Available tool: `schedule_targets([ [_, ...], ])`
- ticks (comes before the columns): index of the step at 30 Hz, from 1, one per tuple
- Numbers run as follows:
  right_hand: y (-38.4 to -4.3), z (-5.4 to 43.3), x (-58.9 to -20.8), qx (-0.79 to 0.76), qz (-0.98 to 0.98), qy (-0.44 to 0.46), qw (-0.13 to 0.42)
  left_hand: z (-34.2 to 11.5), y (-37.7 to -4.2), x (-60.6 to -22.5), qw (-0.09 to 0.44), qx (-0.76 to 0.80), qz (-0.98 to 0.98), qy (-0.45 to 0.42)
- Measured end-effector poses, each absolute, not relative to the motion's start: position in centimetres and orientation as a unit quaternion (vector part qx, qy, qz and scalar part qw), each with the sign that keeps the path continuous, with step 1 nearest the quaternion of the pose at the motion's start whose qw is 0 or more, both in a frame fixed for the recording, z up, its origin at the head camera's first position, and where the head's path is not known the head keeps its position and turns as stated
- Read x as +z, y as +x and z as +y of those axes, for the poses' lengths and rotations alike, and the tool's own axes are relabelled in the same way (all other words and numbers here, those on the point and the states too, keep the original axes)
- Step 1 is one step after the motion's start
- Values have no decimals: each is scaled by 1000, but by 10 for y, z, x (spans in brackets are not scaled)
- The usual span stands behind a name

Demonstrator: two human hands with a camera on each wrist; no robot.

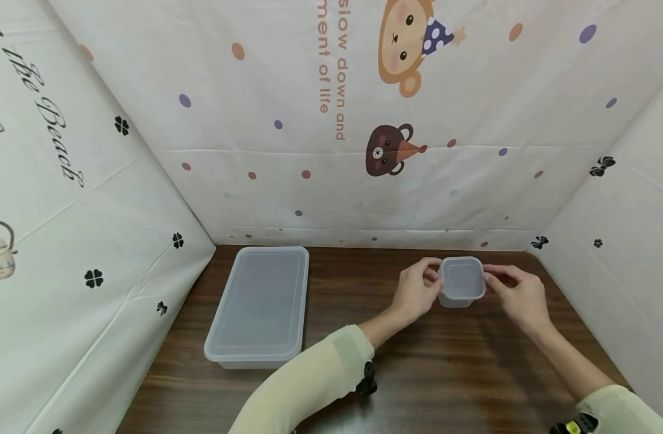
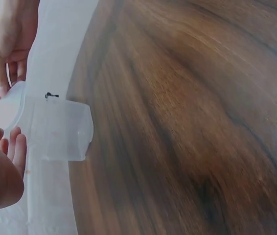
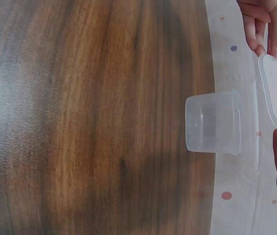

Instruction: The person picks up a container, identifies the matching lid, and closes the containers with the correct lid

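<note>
A small clear plastic container (image 3: pixel 209 122) stands upright on the table. Above it, apart from its rim in the right wrist view, is its translucent square lid (image 1: pixel 461 278). My left hand (image 1: pixel 416 290) pinches the lid's left edge between thumb and fingers. At the opposite edge, my right hand (image 1: pixel 521 299) pinches the lid as well. From the head view the lid covers most of the container, leaving only its near wall in sight. Both hands also show at the left side of the left wrist view, around the lid (image 2: pixel 9 106).
A larger rectangular container with a translucent lid (image 1: pixel 261 301) lies at the left of the dark wooden table (image 1: pixel 418 374). Printed white cloth (image 1: pixel 310 199) rises behind the table and along both sides.
</note>
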State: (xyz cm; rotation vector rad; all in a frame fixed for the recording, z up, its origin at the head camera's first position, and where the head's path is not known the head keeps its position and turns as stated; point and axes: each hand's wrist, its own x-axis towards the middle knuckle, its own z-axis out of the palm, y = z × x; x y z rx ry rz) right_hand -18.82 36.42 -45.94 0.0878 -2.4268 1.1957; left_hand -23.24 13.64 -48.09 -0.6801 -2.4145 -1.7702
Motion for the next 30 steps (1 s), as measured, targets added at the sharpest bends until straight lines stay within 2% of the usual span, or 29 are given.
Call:
schedule_targets([
  [6, -191, 373, -458, 423, -881, 10, 213, 148, -233, -482, 24, -604, -773, -192],
  [12, -199, 375, -456, 427, -885, -1, 185, 151, -238, -481, 29, -598, -782, -174],
  [20, -212, 381, -458, 387, -907, -25, 162, 159, -247, -478, -6, -629, -766, -133],
  [30, -224, 383, -464, 442, -891, -59, 84, 168, -251, -475, -31, -673, -737, -55],
])
